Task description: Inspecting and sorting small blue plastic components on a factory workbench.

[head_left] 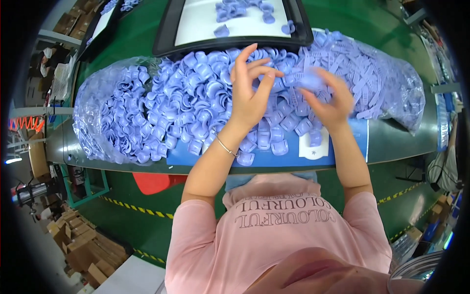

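Observation:
My left hand (pixel 252 88) is raised over the heap, index finger lifted, thumb and another finger pinched at one end of a slotted violet plastic strap (pixel 294 78). Just to its right, my right hand (pixel 332 100) is smeared by motion. Between its thumb and forefinger is a blurred violet plastic piece (pixel 312 82), its shape hard to make out. Beneath both hands lies a broad heap of curved violet plastic pieces (pixel 196 93). Flat slotted violet straps (pixel 362 73) are piled on the right, spilling from a clear plastic bag (pixel 404 90).
Another clear bag (pixel 90 108) of curved pieces lies at the left. Behind the heap, a black tray (pixel 235 45) with a white lining holds several violet pieces. A blue sheet (pixel 352 142) lies along the table's near edge. A red stool (pixel 154 182) stands below.

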### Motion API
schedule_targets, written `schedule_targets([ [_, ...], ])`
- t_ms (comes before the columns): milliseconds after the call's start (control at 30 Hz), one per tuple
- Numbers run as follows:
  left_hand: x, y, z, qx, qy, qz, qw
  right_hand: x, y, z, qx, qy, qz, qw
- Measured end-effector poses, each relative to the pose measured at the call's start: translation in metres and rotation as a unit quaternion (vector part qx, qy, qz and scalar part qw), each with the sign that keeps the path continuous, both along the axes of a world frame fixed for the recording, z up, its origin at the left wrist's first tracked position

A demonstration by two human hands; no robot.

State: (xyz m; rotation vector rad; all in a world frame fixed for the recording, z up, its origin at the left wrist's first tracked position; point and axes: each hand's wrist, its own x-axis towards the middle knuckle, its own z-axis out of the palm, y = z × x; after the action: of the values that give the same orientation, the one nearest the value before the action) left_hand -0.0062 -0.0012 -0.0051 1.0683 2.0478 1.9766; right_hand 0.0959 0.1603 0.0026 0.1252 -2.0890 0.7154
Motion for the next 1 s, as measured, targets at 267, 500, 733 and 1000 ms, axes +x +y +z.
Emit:
schedule_targets([
  [267, -0.002, -0.006, -0.011, -0.3, 0.356, 0.102, 0.879, -0.033, 0.014, 0.064, 0.049, 0.027, -0.036, 0.998],
  [500, -0.011, -0.002, -0.012, -0.304, 0.366, 0.101, 0.874, -0.033, 0.043, -0.005, 0.185, -0.285, -0.163, 0.926],
  [733, -0.007, -0.009, -0.007, -0.353, 0.374, 0.114, 0.85, -0.034, 0.045, -0.026, 0.161, -0.245, -0.15, 0.944],
  [1000, -0.008, 0.001, -0.006, -0.251, 0.324, 0.106, 0.906, -0.023, 0.042, -0.009, -0.101, -0.158, -0.053, 0.981],
])
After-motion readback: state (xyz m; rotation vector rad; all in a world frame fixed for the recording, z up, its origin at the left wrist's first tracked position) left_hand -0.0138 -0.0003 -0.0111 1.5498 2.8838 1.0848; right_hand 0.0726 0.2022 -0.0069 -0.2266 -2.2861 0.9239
